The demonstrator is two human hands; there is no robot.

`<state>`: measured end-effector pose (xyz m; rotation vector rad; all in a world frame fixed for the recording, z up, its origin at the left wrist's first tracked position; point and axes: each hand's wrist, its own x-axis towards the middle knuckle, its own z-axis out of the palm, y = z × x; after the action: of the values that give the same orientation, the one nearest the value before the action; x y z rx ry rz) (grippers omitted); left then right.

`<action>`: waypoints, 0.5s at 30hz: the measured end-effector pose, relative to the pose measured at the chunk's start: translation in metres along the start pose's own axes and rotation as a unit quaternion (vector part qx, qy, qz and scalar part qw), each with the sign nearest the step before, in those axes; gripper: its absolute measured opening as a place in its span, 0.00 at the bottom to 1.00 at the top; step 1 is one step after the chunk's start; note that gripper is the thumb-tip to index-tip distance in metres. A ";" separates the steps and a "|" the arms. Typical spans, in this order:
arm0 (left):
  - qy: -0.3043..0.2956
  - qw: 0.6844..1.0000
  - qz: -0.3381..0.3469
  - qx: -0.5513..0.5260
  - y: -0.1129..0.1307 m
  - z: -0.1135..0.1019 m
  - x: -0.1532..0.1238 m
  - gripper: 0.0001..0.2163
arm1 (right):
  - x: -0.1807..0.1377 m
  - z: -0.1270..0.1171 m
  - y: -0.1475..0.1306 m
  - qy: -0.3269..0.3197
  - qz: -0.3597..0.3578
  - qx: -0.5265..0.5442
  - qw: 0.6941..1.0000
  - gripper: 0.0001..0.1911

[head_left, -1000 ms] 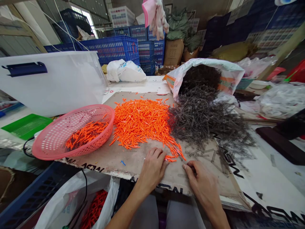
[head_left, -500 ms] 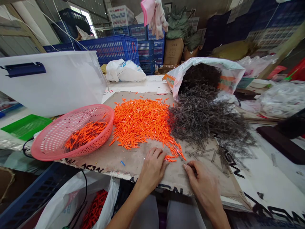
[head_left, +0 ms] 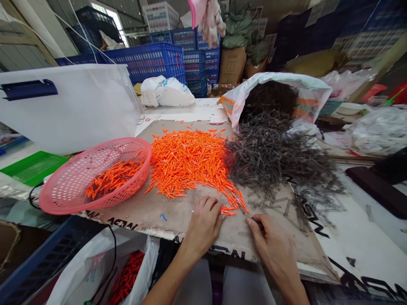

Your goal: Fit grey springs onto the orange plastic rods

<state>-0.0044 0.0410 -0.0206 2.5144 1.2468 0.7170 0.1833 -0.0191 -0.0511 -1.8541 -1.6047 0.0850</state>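
Observation:
My left hand [head_left: 206,220] rests on the board with fingers curled and closed around small orange plastic pieces [head_left: 227,210], whose ends stick out beside the thumb. To its right, my right hand [head_left: 273,239] pinches thumb and forefinger together at the end of a thin grey spring [head_left: 244,209]; the other fingers are folded under. Just beyond both hands spreads a heap of orange pieces [head_left: 190,161]. A dark heap of springs [head_left: 260,152] adjoins it on the right, with several loose springs [head_left: 273,205] lying nearer my right hand.
A pink mesh basket [head_left: 60,192] holding orange pieces stands left, near a green tray [head_left: 33,167] and a large translucent bin [head_left: 92,110]. Behind the springs lies an open sack [head_left: 235,103]. Below the table edge hangs a white bag [head_left: 79,267] with red-orange pieces inside.
The view has shifted very slightly. Both hands keep nearly the same place and pose, and the heaps look the same.

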 end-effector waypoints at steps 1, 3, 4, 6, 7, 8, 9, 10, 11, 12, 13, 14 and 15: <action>0.000 1.000 0.000 -0.001 0.000 0.000 0.000 0.10 | 0.000 0.000 0.000 0.000 0.001 -0.001 1.000 0.21; 0.003 1.000 0.000 -0.004 0.000 0.000 0.000 0.10 | 0.000 0.000 0.000 -0.003 0.004 -0.001 1.000 0.21; 0.004 1.000 0.000 -0.005 0.000 0.000 0.000 0.10 | 0.000 0.000 0.001 -0.005 0.006 0.000 1.000 0.21; 0.006 1.000 0.000 -0.006 0.000 0.000 0.000 0.10 | 0.000 0.000 0.001 -0.006 0.007 0.003 1.000 0.20; 0.004 1.000 0.000 -0.005 0.000 0.000 0.000 0.10 | -0.001 0.000 0.001 -0.006 0.007 0.004 1.000 0.20; 0.002 1.000 0.000 -0.005 0.000 0.000 0.000 0.10 | -0.001 0.000 0.001 -0.005 0.005 0.004 1.000 0.20; 0.000 1.000 0.000 -0.005 0.000 0.001 0.000 0.10 | -0.001 0.000 0.001 -0.005 0.003 0.005 1.000 0.20; -0.001 1.000 0.001 -0.005 -0.001 0.001 0.000 0.09 | -0.001 0.000 0.001 -0.003 0.001 0.005 1.000 0.20; -0.001 1.000 0.001 -0.006 -0.001 0.001 0.000 0.09 | -0.001 0.000 0.001 -0.002 0.001 0.005 1.000 0.20; 0.000 1.000 0.001 -0.007 -0.001 0.001 0.001 0.09 | -0.001 -0.001 0.000 -0.001 0.001 0.006 1.000 0.20; 0.002 1.000 0.001 -0.007 -0.001 0.001 0.001 0.09 | 0.000 -0.001 0.000 -0.002 0.003 0.008 1.000 0.21; 0.004 1.000 0.001 -0.008 -0.001 0.001 0.001 0.10 | 0.000 -0.001 0.000 -0.004 0.006 0.010 1.000 0.21; 0.005 1.000 0.001 -0.008 -0.001 0.001 0.001 0.10 | 0.000 -0.002 -0.001 -0.007 0.011 0.012 1.000 0.21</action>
<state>-0.0038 0.0421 -0.0215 2.5023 1.2385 0.7386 0.1836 -0.0198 -0.0495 -1.8570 -1.5871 0.1261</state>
